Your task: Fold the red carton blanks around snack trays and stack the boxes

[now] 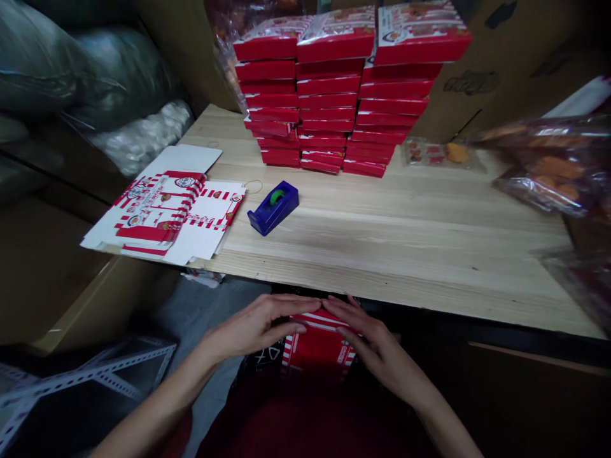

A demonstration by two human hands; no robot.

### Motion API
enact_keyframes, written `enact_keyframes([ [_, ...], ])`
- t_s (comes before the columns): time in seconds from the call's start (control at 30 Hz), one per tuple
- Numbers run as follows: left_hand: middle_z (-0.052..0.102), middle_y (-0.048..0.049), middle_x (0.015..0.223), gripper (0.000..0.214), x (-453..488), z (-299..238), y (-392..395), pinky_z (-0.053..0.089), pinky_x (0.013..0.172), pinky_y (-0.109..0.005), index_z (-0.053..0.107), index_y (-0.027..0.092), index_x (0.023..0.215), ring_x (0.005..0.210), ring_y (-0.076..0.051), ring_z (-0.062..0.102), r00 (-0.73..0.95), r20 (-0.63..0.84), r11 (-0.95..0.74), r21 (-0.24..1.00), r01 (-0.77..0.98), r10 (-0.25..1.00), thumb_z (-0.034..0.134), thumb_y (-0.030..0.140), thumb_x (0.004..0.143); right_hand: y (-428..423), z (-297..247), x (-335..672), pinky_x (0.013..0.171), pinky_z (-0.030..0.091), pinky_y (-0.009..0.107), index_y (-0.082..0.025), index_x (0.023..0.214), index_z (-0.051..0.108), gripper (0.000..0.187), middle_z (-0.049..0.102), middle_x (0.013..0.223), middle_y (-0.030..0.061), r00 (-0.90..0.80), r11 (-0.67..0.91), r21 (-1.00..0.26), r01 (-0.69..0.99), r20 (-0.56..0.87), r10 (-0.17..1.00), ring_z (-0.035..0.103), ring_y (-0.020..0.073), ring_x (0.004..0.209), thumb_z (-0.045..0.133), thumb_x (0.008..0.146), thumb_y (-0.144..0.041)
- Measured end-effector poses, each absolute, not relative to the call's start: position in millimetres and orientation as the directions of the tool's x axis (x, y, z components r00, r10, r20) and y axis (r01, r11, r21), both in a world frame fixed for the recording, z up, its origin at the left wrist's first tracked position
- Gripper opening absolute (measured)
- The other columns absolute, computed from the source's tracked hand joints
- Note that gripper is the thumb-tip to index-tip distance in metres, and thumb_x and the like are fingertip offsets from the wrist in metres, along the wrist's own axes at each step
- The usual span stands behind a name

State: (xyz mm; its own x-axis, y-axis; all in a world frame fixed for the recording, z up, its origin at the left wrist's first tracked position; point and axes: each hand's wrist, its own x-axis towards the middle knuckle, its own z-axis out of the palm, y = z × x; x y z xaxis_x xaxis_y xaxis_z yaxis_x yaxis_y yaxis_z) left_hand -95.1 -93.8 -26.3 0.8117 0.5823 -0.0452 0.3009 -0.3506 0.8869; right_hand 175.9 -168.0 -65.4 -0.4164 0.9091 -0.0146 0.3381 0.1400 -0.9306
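A red and white printed carton is at my lap, below the table's front edge. My left hand grips its upper left side, fingers along the far edge and thumb on the near side. From the right, my right hand grips the same carton, its fingertips nearly meeting those of the left at the far edge. The lower part of the carton is dark against my clothing. Flat printed carton blanks lie piled on the table's left end, beside a blue tape dispenser with green tape.
Stacks of red boxes stand at the back of the wooden table. Clear bags with orange-brown pieces are at the right, and a small clear packet lies behind. A metal shelf frame stands lower left.
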Motion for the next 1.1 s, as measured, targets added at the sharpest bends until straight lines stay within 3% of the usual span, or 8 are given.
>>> enact_keyframes([
  [0.2,0.058,-0.0021,0.154,0.050,-98,-54,-101,0.046,0.120,-0.044,0.052,0.036,0.151,0.144,-0.020,0.052,0.778,0.019,-0.374,0.884,0.281,0.629,0.048,0.016,0.105,-165,-72,174,0.128,0.021,0.065,-0.044,0.149,0.052,0.048,0.061,0.151,-0.0016,-0.417,0.095,-0.954,0.283,-0.033,0.908,0.045,0.0226,0.150,0.047,0.108,-0.021],
  [0.4,0.067,-0.0039,0.144,0.044,-89,-60,-103,0.049,0.116,-0.046,0.063,0.034,0.142,0.139,-0.021,0.058,0.732,0.050,-0.335,0.909,0.249,0.680,0.047,0.016,0.105,-163,-82,168,0.111,0.052,0.049,-0.042,0.134,0.068,0.034,0.071,0.135,0.0030,-0.320,0.026,-0.983,0.182,-0.034,0.947,0.063,0.0216,0.130,0.056,0.105,-0.027],
  [0.5,0.068,-0.0049,0.142,0.040,-83,-51,-94,0.049,0.114,-0.048,0.065,0.035,0.140,0.136,-0.024,0.061,0.677,0.016,-0.273,0.922,0.275,0.735,0.057,0.024,0.102,-162,-87,166,0.106,0.055,0.044,-0.040,0.125,0.074,0.028,0.075,0.126,0.0033,-0.246,0.039,-0.989,0.140,0.003,0.969,0.067,0.0210,0.123,0.059,0.104,-0.030],
  [0.63,0.068,-0.0091,0.140,0.040,-95,-40,-44,0.045,0.114,-0.048,0.064,0.028,0.136,0.131,-0.026,0.061,0.212,0.171,-0.244,0.886,0.395,0.962,0.066,0.032,0.096,-163,-90,170,0.107,0.054,0.041,-0.038,0.123,0.076,0.026,0.075,0.126,0.0045,-0.224,0.016,-0.988,0.156,-0.019,0.975,0.067,0.0221,0.125,0.058,0.104,-0.034],
  [0.7,0.069,-0.0102,0.134,0.035,-109,-41,-8,0.046,0.110,-0.044,0.066,0.023,0.127,0.127,-0.026,0.061,-0.051,0.228,-0.174,0.854,0.491,0.972,0.066,0.033,0.094,-165,-92,172,0.105,0.055,0.040,-0.037,0.121,0.077,0.025,0.076,0.126,0.0054,-0.210,0.015,-0.986,0.166,-0.020,0.978,0.069,0.0227,0.122,0.060,0.103,-0.036],
  [0.8,0.073,-0.0078,0.110,0.025,-130,-45,40,0.051,0.093,-0.037,0.069,0.019,0.106,0.100,-0.023,0.066,-0.145,0.041,0.039,0.861,0.508,0.989,0.070,0.035,0.087,-166,-96,173,0.102,0.058,0.038,-0.036,0.118,0.079,0.025,0.077,0.123,0.0066,-0.174,0.040,-0.985,0.167,0.011,0.985,0.071,0.0238,0.120,0.061,0.101,-0.040],
  [0.93,0.066,-0.0021,0.070,0.025,-140,-51,73,0.048,0.065,-0.029,0.069,0.017,0.080,0.064,-0.017,0.058,-0.076,-0.137,0.157,0.880,0.448,0.988,0.071,0.041,0.082,-166,-101,173,0.100,0.060,0.038,-0.036,0.114,0.080,0.025,0.079,0.121,0.0070,-0.132,0.071,-0.981,0.179,0.048,0.990,0.073,0.0249,0.117,0.063,0.099,-0.044],
  [1.1,0.070,-0.0056,0.069,0.031,-133,-48,83,0.047,0.058,-0.028,0.072,0.014,0.070,0.058,-0.014,0.057,-0.013,-0.288,0.273,0.895,0.353,0.958,0.082,0.044,0.066,-162,-98,172,0.099,0.061,0.036,-0.036,0.117,0.079,0.025,0.079,0.122,0.0065,-0.159,0.094,-0.978,0.186,0.064,0.985,0.073,0.0247,0.119,0.062,0.100,-0.042],
])
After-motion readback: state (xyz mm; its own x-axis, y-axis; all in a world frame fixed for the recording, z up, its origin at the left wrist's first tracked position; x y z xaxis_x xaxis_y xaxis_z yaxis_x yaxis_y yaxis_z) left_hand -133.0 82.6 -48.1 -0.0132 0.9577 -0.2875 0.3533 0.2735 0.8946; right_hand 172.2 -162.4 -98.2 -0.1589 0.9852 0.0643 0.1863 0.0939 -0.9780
